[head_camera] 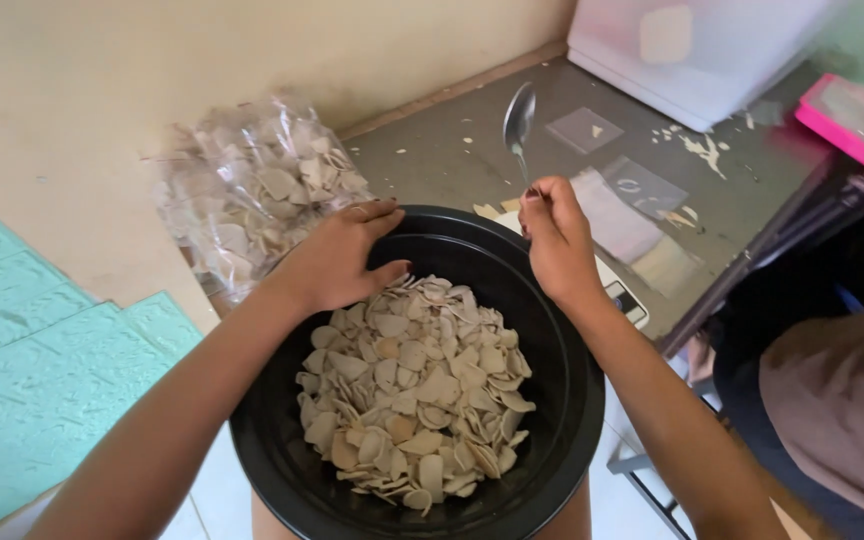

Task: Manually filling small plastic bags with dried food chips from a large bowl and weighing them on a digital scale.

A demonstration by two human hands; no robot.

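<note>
Two hands meet over one wide black bowl (552, 420), the largest thing in view, which sits low and central and is heaped with pale, flat chips (412, 390). Behind it, up and to the left against the wall, lies a clear bag (252, 195) of the same chips; a grey table (452, 150) runs off to the right, carrying a white box (692, 50) and a pink tray (847, 120).

The left hand (337, 262) rests on the bowl's far rim, fingers spread and loosely curved, thumb pointing inward just above the chips; it grips nothing. The right hand (557, 245) is closed in a pinch on the handle of a metal spoon (519, 125). The spoon's long axis runs up and away from the fingers, its head raised over the table beyond the far rim, while the chips lie below and toward the person. The left hand is nearer the heap, nearly touching it.
</note>
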